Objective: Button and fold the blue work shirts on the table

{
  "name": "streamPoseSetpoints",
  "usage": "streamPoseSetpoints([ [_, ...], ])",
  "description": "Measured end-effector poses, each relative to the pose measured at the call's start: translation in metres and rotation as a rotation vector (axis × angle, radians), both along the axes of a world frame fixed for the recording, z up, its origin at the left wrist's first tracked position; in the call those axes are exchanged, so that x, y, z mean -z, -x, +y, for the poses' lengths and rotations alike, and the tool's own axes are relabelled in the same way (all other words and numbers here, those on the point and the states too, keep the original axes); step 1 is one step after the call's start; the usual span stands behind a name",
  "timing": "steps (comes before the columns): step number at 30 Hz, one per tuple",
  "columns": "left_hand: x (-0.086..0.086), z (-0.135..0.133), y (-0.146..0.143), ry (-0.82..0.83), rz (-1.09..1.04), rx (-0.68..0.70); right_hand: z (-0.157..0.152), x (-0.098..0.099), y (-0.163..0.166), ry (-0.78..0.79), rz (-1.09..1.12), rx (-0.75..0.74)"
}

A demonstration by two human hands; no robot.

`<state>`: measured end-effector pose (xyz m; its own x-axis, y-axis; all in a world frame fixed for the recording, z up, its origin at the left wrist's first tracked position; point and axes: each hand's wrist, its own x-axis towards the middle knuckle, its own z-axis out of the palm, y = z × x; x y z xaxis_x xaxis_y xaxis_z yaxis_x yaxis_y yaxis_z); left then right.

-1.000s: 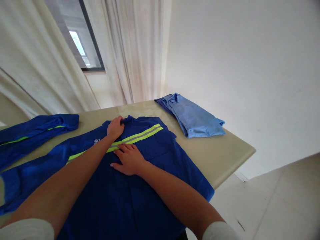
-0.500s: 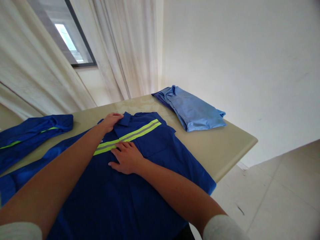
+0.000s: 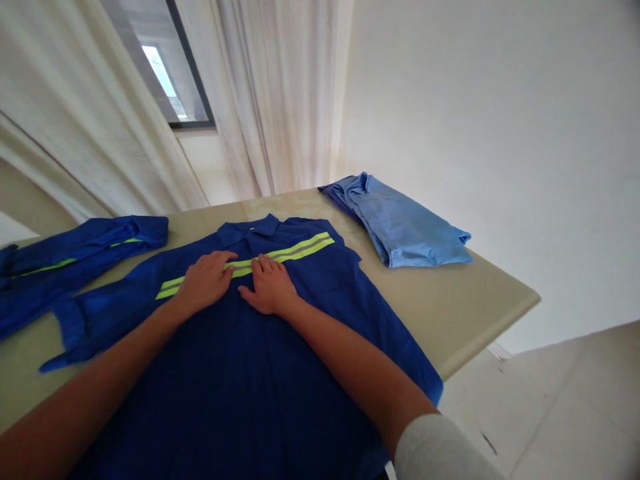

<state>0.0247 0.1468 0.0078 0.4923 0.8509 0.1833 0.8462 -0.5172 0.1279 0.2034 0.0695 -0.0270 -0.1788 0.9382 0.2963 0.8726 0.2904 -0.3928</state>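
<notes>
A dark blue work shirt (image 3: 215, 380) with a collar lies spread front up, its near part reaching the bottom of the head view. Across its chest runs a yellow-green reflective band (image 3: 306, 248) with a grey middle line. My left hand (image 3: 209, 279) rests on the band left of the front closure, fingers extended and thumb apart. Close beside it, my right hand (image 3: 271, 284) lies flat on the chest, its fingertips at the band and its thumb spread. Both hands touch the cloth without gripping it. They partly cover the band.
The shirt lies on a beige table (image 3: 480, 300), whose corner points right. Folded light blue clothing (image 3: 420, 223) sits at the back right, over a darker piece. Another blue garment with yellow-green strips (image 3: 100, 233) lies at the left. Curtains (image 3: 280, 100) and a wall stand behind.
My left hand has moved from the collar down onto the reflective band, uncovering the collar, which now lies spread. My right hand has shifted slightly up the chest. The camera view has turned a little left.
</notes>
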Motion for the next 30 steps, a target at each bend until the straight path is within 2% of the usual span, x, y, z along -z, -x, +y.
streamPoseSetpoints([
  [4, 0.018, -0.038, 0.017, 0.027, 0.181, -0.123, 0.044, 0.000, -0.001, 0.004, 0.011, 0.022],
  [9, 0.024, -0.043, 0.019, 0.069, 0.163, -0.182, 0.078, -0.006, -0.001, -0.061, 0.070, -0.007],
  [12, 0.024, -0.038, 0.021, 0.077, 0.136, -0.184, 0.068, -0.012, -0.005, -0.127, 0.070, -0.022],
  [17, 0.022, -0.038, 0.020, 0.053, 0.125, -0.162, 0.008, -0.015, -0.026, -0.131, -0.057, -0.337],
  [20, 0.011, -0.040, 0.005, -0.012, 0.175, -0.150, -0.018, -0.016, -0.040, -0.137, -0.015, -0.300],
  [24, 0.001, -0.043, -0.023, -0.060, 0.191, -0.210, -0.021, -0.017, -0.045, -0.093, 0.068, -0.258],
  [27, 0.010, -0.044, -0.031, -0.145, 0.031, -0.193, -0.011, -0.013, -0.046, -0.061, 0.192, -0.218],
  [30, 0.023, -0.039, -0.026, -0.195, -0.088, -0.031, -0.002, -0.008, -0.050, 0.028, 0.422, -0.156],
])
